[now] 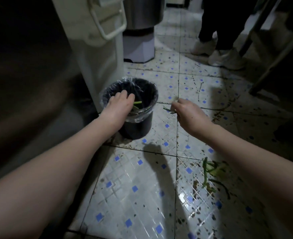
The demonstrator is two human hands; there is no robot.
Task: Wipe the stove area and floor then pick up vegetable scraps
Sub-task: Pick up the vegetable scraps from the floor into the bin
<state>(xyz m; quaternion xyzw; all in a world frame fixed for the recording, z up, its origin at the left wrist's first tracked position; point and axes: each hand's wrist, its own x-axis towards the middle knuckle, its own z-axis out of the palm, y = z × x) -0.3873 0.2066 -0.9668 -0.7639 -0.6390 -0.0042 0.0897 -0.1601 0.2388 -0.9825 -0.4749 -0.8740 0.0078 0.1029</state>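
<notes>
We're on scrap pickup: left hand (120,105) loose over the bin (140,126), right hand (188,112) pinching a stem (166,109) beside it; that should drop in next.

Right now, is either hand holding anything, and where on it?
The right hand pinches a green scrap near one end; whether the left hand, over the bin, holds anything cannot be told.

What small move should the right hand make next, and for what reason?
Probably carry the right hand a little to the left, over the bin, and release. It pinches a green scrap just outside the rim, while the left hand is above the opening. More scraps wait on the floor, nearer the person.
</notes>
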